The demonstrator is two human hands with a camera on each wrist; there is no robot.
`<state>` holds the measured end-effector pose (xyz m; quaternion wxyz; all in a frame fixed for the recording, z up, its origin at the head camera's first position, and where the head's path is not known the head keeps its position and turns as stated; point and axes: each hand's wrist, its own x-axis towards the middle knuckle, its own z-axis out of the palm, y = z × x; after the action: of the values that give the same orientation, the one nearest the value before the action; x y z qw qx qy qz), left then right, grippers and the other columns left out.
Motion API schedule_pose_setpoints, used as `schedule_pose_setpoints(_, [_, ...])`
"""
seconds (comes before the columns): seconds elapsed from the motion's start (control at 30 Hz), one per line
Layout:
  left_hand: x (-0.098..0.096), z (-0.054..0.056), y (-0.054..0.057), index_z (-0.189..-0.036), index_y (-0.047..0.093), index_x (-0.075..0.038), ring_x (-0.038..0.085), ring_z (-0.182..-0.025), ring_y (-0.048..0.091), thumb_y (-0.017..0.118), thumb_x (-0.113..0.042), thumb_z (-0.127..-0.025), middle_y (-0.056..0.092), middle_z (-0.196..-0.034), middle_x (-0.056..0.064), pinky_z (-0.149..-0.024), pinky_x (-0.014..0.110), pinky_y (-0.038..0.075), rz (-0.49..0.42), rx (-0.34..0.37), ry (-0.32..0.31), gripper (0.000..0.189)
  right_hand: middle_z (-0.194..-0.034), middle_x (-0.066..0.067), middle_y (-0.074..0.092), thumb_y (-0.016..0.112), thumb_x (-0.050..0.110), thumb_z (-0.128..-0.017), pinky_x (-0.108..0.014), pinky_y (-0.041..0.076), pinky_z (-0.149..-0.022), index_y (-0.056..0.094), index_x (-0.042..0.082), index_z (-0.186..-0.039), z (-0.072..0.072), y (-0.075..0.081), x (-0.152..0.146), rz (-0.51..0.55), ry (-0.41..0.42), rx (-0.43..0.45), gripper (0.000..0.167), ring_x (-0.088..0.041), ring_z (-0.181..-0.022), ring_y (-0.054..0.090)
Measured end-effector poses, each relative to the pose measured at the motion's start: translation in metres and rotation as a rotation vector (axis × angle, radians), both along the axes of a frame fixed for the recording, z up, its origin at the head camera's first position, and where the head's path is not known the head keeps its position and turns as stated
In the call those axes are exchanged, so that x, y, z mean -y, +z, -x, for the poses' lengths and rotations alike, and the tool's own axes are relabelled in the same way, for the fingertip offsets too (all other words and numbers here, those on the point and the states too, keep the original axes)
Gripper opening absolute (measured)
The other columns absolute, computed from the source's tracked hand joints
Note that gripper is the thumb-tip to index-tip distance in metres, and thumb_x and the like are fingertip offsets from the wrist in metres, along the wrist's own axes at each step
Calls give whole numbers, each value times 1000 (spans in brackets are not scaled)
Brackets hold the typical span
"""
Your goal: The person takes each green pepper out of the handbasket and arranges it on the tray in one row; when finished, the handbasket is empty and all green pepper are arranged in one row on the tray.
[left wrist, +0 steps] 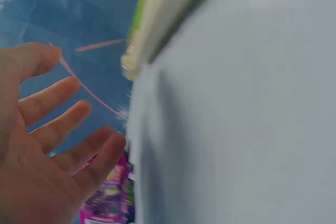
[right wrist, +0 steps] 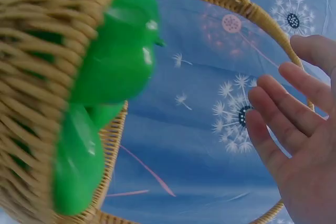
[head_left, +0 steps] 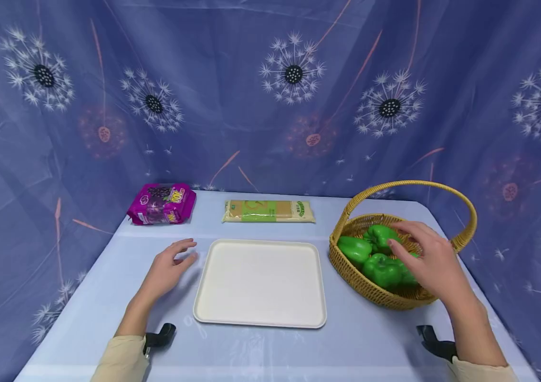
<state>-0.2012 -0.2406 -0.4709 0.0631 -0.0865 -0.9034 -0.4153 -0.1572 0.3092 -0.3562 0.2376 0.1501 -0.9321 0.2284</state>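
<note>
Above the wicker basket (head_left: 371, 289) on the right hovers my right hand (head_left: 430, 260), fingers loosely bent and holding nothing. Several green bell peppers (head_left: 382, 270) lie inside the basket; part of them is hidden behind that hand. In the right wrist view, glossy peppers (right wrist: 118, 51) show past the woven rim, with a gap to the relaxed fingers (right wrist: 275, 93). My left hand (head_left: 167, 268) hangs over the table, just left of a white rectangular tray (head_left: 261, 284), and holds nothing. Its spread fingers (left wrist: 58, 129) appear in the left wrist view.
At the back left lies a purple packet (head_left: 163, 204) with grape pictures. A long yellow-green packet (head_left: 269, 211) lies behind the tray. The basket's tall arched handle (head_left: 409, 183) rises beside my right hand. A blue dandelion-print curtain (head_left: 232, 106) surrounds the table.
</note>
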Motion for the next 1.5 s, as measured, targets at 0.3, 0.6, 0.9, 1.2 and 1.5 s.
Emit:
schedule_pose_setpoints(0.3, [10, -4, -24, -141, 47, -8, 43, -139, 21, 58, -27, -97, 32, -152, 17, -111, 62, 11, 79, 49, -83, 50, -118, -8, 63, 63, 35, -94, -52, 51, -79, 61, 13, -125, 42, 14, -13, -82, 53, 160, 38, -30, -100, 60])
schedule_pose_setpoints(0.6, [9, -6, -34, -145, 44, -16, 45, -141, 11, 59, -28, -97, 35, -151, 15, -111, 64, -1, 230, 15, -152, 52, -123, -11, 60, 64, 32, -93, -53, 49, -82, 60, 11, -127, 79, 6, -20, -140, 75, 312, 40, -33, -108, 57])
schedule_pose_setpoints(0.9, [1, 0, -33, -142, 49, -25, 42, -142, 11, 52, -37, -99, 40, -149, 8, -111, 63, -2, 210, -4, -166, 45, -140, -23, 41, 72, 21, -87, -63, 41, -91, 46, 6, -141, 99, -14, -43, -181, 105, 520, 61, -46, -123, 41])
schedule_pose_setpoints(1.2, [-1, 1, -41, -138, 54, -30, 43, -142, 8, 54, -42, -97, 40, -149, 2, -111, 62, -4, 224, -24, -182, 42, -147, -24, 34, 77, 22, -83, -68, 34, -96, 40, 11, -146, 114, -32, -48, -151, 152, 633, 74, -50, -131, 28])
schedule_pose_setpoints(1.5, [0, 0, -41, -138, 54, -30, 43, -142, 8, 55, -41, -97, 41, -149, 1, -111, 62, -5, 241, -28, -181, 43, -143, -24, 40, 82, 32, -76, -68, 33, -98, 48, 9, -140, 121, -48, -48, -166, 228, 605, 76, -50, -130, 31])
